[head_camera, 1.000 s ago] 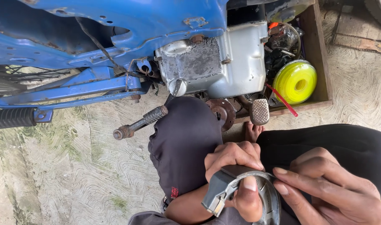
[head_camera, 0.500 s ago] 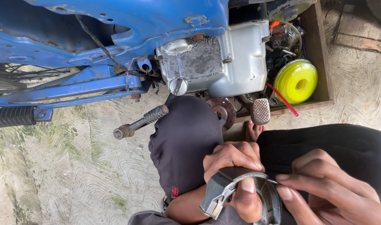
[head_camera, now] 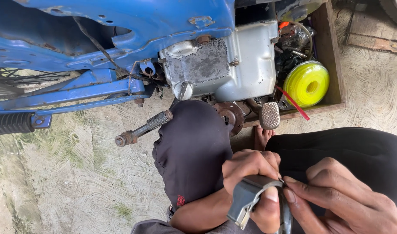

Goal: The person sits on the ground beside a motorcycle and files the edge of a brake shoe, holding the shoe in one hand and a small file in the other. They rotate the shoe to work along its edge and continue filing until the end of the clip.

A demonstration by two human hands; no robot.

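Head view, looking down on a seated person beside a blue motorcycle frame (head_camera: pixel 120 26) on a concrete floor (head_camera: pixel 68 182). The left hand (head_camera: pixel 250 173) closes around a curved grey metal part (head_camera: pixel 246 201), apparently a brake shoe, with its fingers (head_camera: pixel 257 162) wrapped over the top edge and the thumb pressed on the inner face. The right hand (head_camera: pixel 341 199) meets the part from the other side; its fingertips are pressed together, pinching at the thin rim near the left thumb, though what exactly they pinch is too small to tell. The part sits low in the frame, above the lap, in front of the person's dark-trousered knee (head_camera: pixel 192 147). Beyond the knee lie the grey engine casing (head_camera: pixel 233 65), a rusty disc (head_camera: pixel 231 117), a ribbed brake pedal (head_camera: pixel 270 115) and a kick-lever with knurled grip (head_camera: pixel 142 130). A wooden tray (head_camera: pixel 333 56) holds 1 yellow spool (head_camera: pixel 307 83) and a red rod (head_camera: pixel 294 104). A bare foot (head_camera: pixel 261 136) rests just beside the pedal. Judged risks: the part is held by 2 hands in mid-air, so a slip of the pinching fingertips could drop it onto the floor; a small spring or clip, if present at the rim, could snap loose and nip a fingertip; the bare foot lies close to hard metal edges.
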